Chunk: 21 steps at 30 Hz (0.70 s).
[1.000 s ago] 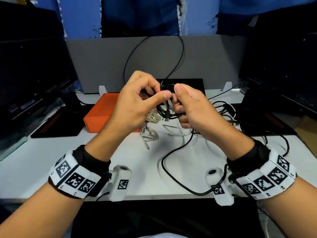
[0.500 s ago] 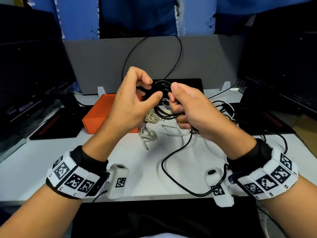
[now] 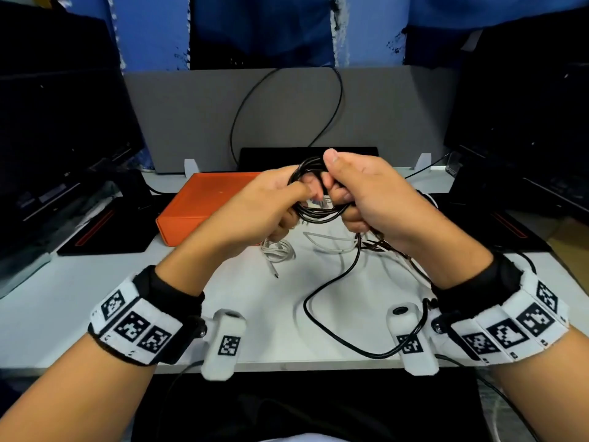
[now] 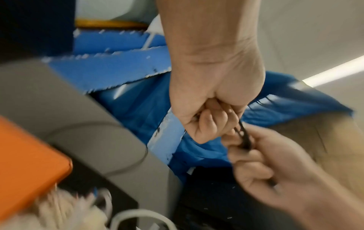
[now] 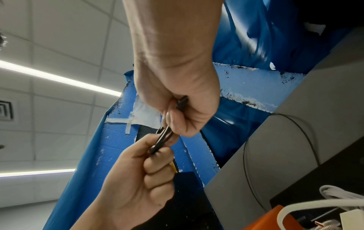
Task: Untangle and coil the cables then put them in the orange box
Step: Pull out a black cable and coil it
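Observation:
Both hands hold a black cable coil (image 3: 314,212) up above the white desk. My left hand (image 3: 271,205) grips the coil's left side with curled fingers, and my right hand (image 3: 357,193) grips its right side, thumb on top. The same coil (image 4: 243,137) (image 5: 163,140) runs between the two fists in both wrist views. A loose tail of the black cable (image 3: 331,282) hangs down and loops across the desk. The orange box (image 3: 197,205) lies closed on the desk, behind and left of my left hand. A white coiled cable (image 3: 277,250) lies under the hands.
A tangle of black and brown cables (image 3: 395,250) lies at the right beneath my right hand. Another loose white cable (image 3: 331,242) sits mid-desk. Dark monitors (image 3: 57,138) stand at both sides, with a grey partition (image 3: 287,116) behind and black stands on the desk.
Both hands have dropped slightly and closed tighter round the coil. The left fingers have gone from a pinch to a fist, and the right thumb now lies over the coil's top.

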{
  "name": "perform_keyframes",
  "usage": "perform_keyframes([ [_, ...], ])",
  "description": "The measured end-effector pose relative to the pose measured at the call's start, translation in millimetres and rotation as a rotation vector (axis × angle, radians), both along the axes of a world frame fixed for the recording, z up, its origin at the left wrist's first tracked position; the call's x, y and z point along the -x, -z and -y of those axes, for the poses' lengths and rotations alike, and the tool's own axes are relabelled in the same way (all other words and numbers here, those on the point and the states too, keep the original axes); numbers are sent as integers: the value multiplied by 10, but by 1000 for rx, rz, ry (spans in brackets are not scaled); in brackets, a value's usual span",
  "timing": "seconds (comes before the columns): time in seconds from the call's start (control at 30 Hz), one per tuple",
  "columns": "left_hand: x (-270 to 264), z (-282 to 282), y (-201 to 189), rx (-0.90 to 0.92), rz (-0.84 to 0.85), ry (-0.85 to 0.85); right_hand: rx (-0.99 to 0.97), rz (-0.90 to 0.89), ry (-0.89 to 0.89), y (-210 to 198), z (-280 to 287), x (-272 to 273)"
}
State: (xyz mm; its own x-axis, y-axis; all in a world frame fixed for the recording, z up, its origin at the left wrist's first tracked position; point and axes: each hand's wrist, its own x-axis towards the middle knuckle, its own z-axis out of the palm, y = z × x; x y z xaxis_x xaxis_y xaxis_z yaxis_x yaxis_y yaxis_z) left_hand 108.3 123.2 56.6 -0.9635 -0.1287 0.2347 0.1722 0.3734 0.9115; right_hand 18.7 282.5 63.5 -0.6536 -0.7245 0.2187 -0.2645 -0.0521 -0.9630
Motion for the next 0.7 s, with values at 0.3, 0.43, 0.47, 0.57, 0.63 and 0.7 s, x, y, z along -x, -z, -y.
perform_keyframes([
  [0.3,18,142,55,-20,-91,54,103,117,-23,67,-6,66],
  [0.43,4,248,20,-2,-117,36,21,-161,-62,75,-58,122],
  [0.47,-4,267,18,5,-116,44,-10,-217,-70,75,-84,133],
  [0.57,-23,301,28,-9,-106,64,-44,-236,-80,72,-154,180],
  [0.63,-31,302,31,-16,-100,76,-58,-243,-55,80,-170,216],
  [0.7,-25,297,39,-8,-93,85,-79,-287,-19,94,-175,260],
])
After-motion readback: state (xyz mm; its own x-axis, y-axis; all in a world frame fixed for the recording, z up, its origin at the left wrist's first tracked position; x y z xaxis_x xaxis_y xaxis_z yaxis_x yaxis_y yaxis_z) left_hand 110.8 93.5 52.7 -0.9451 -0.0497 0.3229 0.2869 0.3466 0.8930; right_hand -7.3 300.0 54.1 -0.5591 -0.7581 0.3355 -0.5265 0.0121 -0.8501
